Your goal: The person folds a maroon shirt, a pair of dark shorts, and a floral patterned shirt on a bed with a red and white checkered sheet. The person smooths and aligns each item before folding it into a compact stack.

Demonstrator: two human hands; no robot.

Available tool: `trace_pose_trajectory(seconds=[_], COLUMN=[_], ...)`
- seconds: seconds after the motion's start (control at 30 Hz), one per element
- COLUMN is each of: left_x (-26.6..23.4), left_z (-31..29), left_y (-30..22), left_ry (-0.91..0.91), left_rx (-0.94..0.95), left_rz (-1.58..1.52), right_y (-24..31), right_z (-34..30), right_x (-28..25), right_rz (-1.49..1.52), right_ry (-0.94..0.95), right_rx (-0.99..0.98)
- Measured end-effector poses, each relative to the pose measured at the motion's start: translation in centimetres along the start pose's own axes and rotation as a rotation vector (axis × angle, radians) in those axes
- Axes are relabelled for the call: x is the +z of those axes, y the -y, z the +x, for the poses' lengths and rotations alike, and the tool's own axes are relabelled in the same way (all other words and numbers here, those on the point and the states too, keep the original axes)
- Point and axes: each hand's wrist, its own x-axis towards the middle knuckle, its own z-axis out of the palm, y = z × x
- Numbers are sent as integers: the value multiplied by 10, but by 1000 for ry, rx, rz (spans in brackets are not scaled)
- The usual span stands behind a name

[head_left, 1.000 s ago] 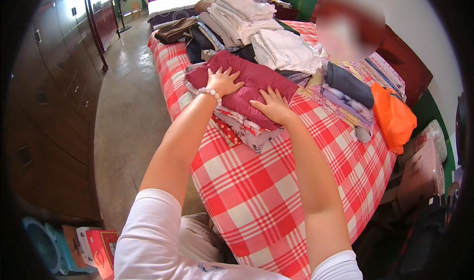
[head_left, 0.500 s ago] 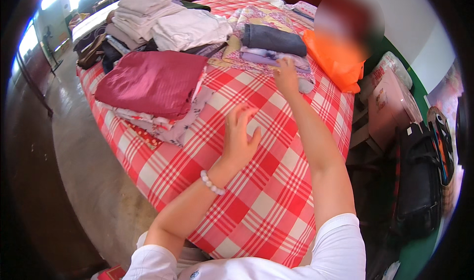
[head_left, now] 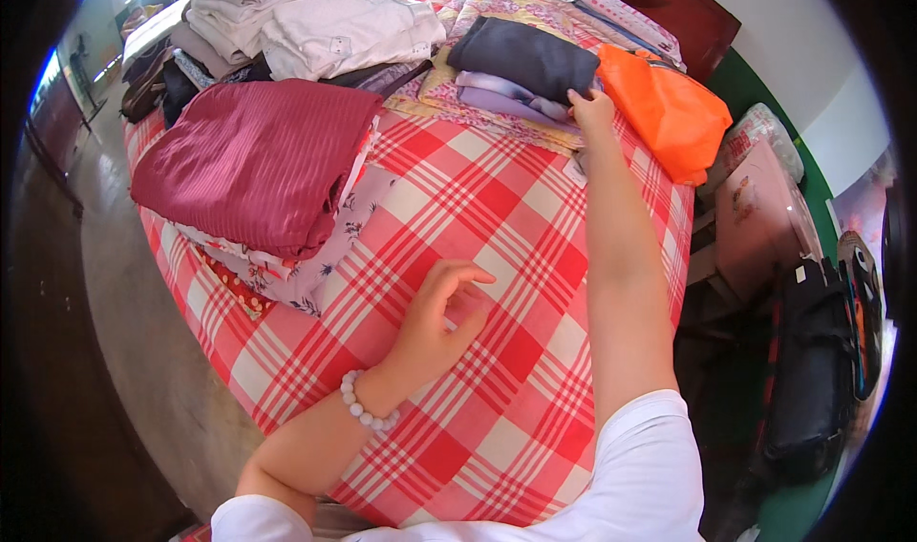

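My right hand reaches far forward, its fingers closed on the right end of a folded dark grey garment. Under that garment lie folded lilac clothes, stacked on a floral cloth. My left hand, wearing a beaded bracelet at the wrist, hovers over the checked bedspread. Its fingers are curved, the thumb stands apart, and nothing is in it. Left of it sits a pile of folded clothes with a maroon ribbed garment on top.
An orange bag lies right of the dark grey garment. White and beige folded clothes are heaped at the back left. Beside the bed's right edge stand a pink box and a black bag.
My right hand has moved slightly right and onto the dark grey garment's end, which now tilts down to the right. My left hand has drawn back toward me. The whole view has shifted.
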Motion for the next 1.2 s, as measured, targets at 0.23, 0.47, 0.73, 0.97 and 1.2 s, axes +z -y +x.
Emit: trace_pose_trajectory(seconds=[0.23,0.47,0.73,0.97,1.2], left_x=[-5,-4,17,-13,-27], left_z=[7,16,4,-67,-197], left_y=[13,36,35,1,-63], left_ry=[-302,-563,-172,191,-378], left_rx=[-122,65,274,23,-548], left_rz=[-118,48,742,303,-803], right_y=[57,77,65,170,204], right_z=[-213,-429,-378,-425,-515], right_x=[-9,-220,-174,-78,-193], right_rz=[-301,-695,495,333,30], right_ry=[193,433,262,174,613], right_rx=[-737,-427,288,-403,-834])
